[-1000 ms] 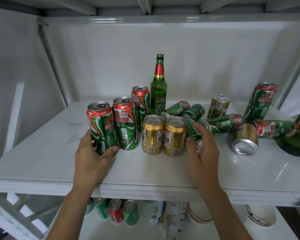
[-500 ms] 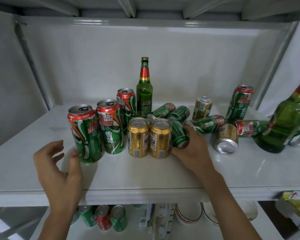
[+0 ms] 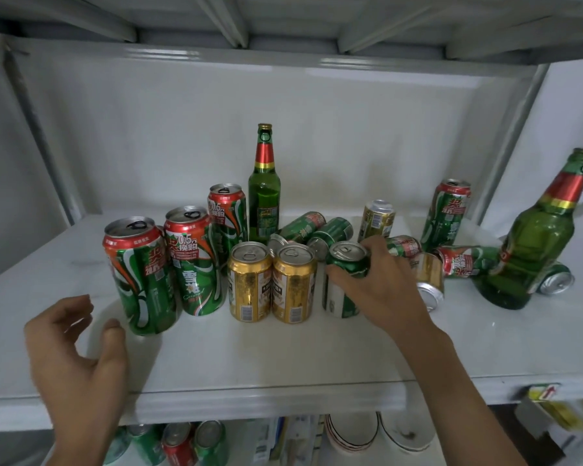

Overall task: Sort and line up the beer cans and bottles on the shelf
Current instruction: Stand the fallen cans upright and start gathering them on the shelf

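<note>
My right hand point(image 3: 381, 290) grips a short green can point(image 3: 342, 277), which stands upright just right of two gold cans point(image 3: 271, 282) near the front of the white shelf point(image 3: 283, 358). Left of them, three tall red-and-green cans point(image 3: 142, 277) stand in a diagonal row, with a green bottle point(image 3: 264, 193) upright behind. My left hand point(image 3: 78, 351) hovers open at the shelf's front left, beside the nearest tall can and holding nothing. Several cans point(image 3: 317, 228) lie on their sides behind my right hand.
At the right, a second green bottle point(image 3: 532, 243) stands upright, with a tall can point(image 3: 446, 213) and a small gold can point(image 3: 376, 218) standing further back and fallen cans point(image 3: 465, 264) around them. The shelf below holds more cans point(image 3: 179, 445) and bowls point(image 3: 377, 432).
My left hand let go of the nearest tall can and drew back to the left. My right hand took the lying green can and stood it upright beside the gold cans.
</note>
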A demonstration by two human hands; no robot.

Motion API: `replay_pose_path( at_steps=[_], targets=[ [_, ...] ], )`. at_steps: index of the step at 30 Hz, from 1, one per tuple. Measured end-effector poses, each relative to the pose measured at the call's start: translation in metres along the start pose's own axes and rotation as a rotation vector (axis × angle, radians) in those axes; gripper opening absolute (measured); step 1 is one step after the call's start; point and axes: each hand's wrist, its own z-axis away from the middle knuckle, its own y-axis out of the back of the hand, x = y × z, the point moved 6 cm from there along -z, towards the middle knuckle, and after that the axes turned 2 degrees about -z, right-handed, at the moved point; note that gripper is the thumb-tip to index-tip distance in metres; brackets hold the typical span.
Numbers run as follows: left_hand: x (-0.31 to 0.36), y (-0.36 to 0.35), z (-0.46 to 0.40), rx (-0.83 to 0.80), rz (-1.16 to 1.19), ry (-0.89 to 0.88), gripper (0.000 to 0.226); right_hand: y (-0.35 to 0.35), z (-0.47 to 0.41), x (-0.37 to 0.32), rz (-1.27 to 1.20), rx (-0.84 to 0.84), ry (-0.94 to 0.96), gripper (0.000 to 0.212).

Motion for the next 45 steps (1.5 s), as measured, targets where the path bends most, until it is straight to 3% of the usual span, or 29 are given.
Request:
replay_pose_path(
  at_steps=[8,10,13,15,17,20,22,24,27,32,35,40,45],
  targets=[
    [0.009,-0.005,0.003,-0.078,-0.099,-0.051,0.043,-0.013,0.003,0.01,-0.17,-0.069,0.006,0.061],
    [0.023,-0.008,0.006,-0.098,-0.137,-0.156,0.038,0.005,0.005,0.025,-0.227,0.068,-0.017,0.055],
    [0.036,-0.014,0.012,-0.147,-0.201,-0.296,0.037,0.059,0.004,0.061,-0.051,0.45,-0.106,0.026],
    [0.041,-0.017,0.016,-0.166,-0.257,-0.331,0.035,0.08,-0.004,0.08,0.078,0.491,-0.166,0.016],
    [0.048,-0.016,0.017,-0.16,-0.296,-0.363,0.035,0.086,-0.016,0.098,0.131,0.397,-0.272,0.028],
    [0.057,-0.017,0.02,-0.154,-0.372,-0.471,0.033,0.074,-0.031,0.124,0.248,0.09,-0.464,0.072],
    [0.064,-0.029,0.031,-0.198,-0.399,-0.607,0.032,0.064,-0.036,0.132,0.214,-0.018,-0.509,0.093],
    [0.073,-0.056,0.049,-0.35,-0.39,-0.724,0.034,0.057,-0.038,0.132,0.131,-0.071,-0.524,0.099],
    [0.089,-0.094,0.063,-0.537,-0.367,-0.788,0.039,0.055,-0.035,0.129,0.068,-0.113,-0.537,0.086],
    [0.113,-0.128,0.045,-0.544,-0.432,-0.826,0.057,0.058,-0.021,0.112,0.014,-0.007,-0.394,0.089],
    [0.111,-0.136,0.04,-0.529,-0.468,-0.815,0.061,0.06,-0.007,0.105,-0.095,0.117,-0.249,0.068],
    [0.093,-0.141,0.037,-0.572,-0.453,-0.757,0.062,0.061,0.015,0.092,-0.244,0.225,-0.072,0.066],
    [0.091,-0.143,0.038,-0.573,-0.381,-0.718,0.057,0.057,0.032,0.086,-0.331,0.192,-0.012,0.084]
  ],
)
